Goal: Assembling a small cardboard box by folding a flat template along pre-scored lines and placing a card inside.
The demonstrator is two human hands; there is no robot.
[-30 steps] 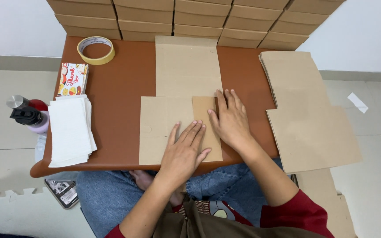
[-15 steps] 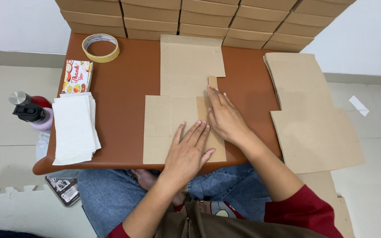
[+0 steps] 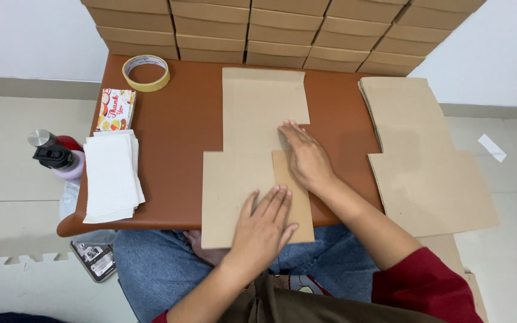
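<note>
The person is sitting at a small brown tabletop [image 3: 181, 128] with a flat, unfolded tan cardboard box blank [image 3: 252, 119] lying across it. The blank's long axis is running away from the person, from the near edge, where it overhangs toward the lap, up to the far side of the tabletop. A side flap [image 3: 291, 194] is lying folded inward over the lower panel, on the right half of the blank.

Both hands are resting flat on the cardboard, fingers stretched and together, gripping nothing. The left hand [image 3: 264, 230] is pressing down on the near end of the blank, close to the body, its fingertips lying on the folded flap. The right hand [image 3: 306, 158] is lying farther out, angled toward the upper left, palm on the top of the flap and fingertips reaching the corner where the narrow upper panel begins. So the right hand is the nearer one to the blank's middle fold, and the rest of the blank is stretching away beyond it.

Off to the right a stack of the same flat tan blanks [image 3: 426, 155] is waiting; to the left are sitting a pile of white paper sheets [image 3: 112, 176] and a roll of yellowish tape [image 3: 146, 72].
</note>
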